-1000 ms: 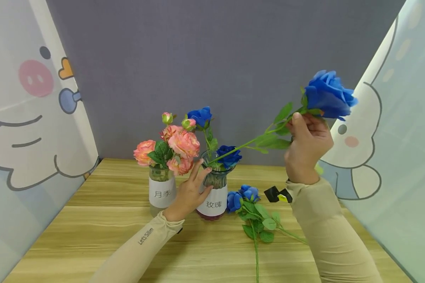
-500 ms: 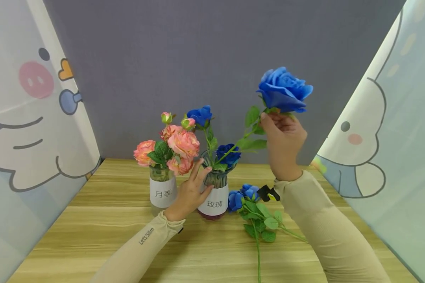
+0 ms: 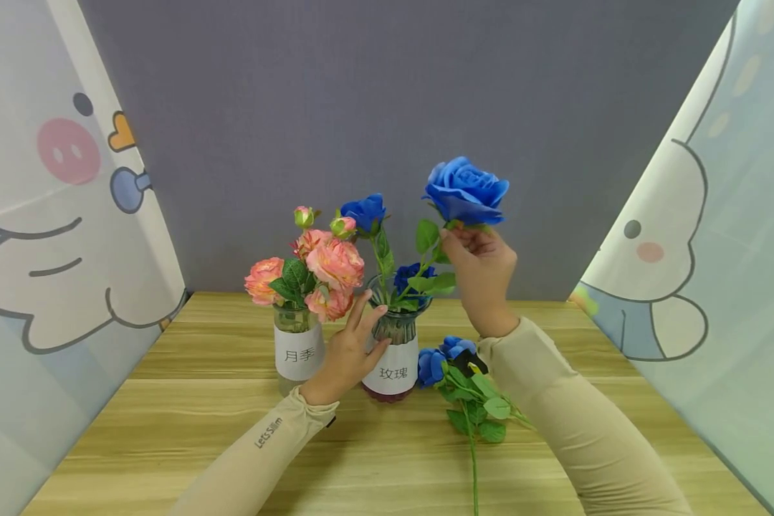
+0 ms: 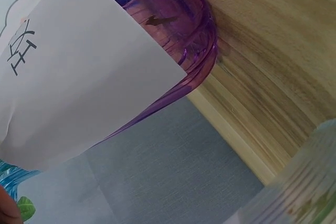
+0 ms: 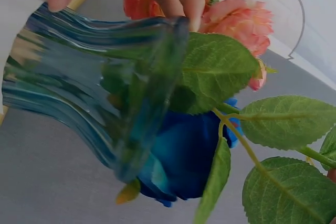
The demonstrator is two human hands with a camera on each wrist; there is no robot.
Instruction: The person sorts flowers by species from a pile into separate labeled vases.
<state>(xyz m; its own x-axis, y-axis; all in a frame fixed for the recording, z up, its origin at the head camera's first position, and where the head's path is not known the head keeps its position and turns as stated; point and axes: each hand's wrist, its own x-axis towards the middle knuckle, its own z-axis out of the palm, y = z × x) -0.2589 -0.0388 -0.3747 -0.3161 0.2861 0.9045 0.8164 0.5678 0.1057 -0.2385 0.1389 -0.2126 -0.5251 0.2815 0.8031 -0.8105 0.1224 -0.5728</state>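
My right hand [image 3: 484, 279] pinches a large blue rose [image 3: 466, 192] just under its bloom. The rose's leafy stem slants down into the mouth of a fluted glass vase [image 3: 396, 331] labelled 玫瑰. Fairly straight fingers of my left hand [image 3: 343, 360] rest against the side and rim of this vase. Two other blue roses stand in it, a taller rose [image 3: 364, 213] and a lower, darker rose [image 3: 413, 279]. In the right wrist view, green leaves [image 5: 220, 72] lie right at the vase rim. The stem's lower end is hard to make out.
To the left stands a second glass vase [image 3: 299, 355], labelled 月季, with pink flowers [image 3: 335, 263]. Several blue roses [image 3: 432, 367] lie on the wooden table [image 3: 374, 466] beside the right vase, partly behind my right sleeve. A grey panel [image 3: 387, 107] closes the back.
My right hand has moved left and then down with the blue rose, bringing the stem more upright over the vase. My left hand stays against the vase.
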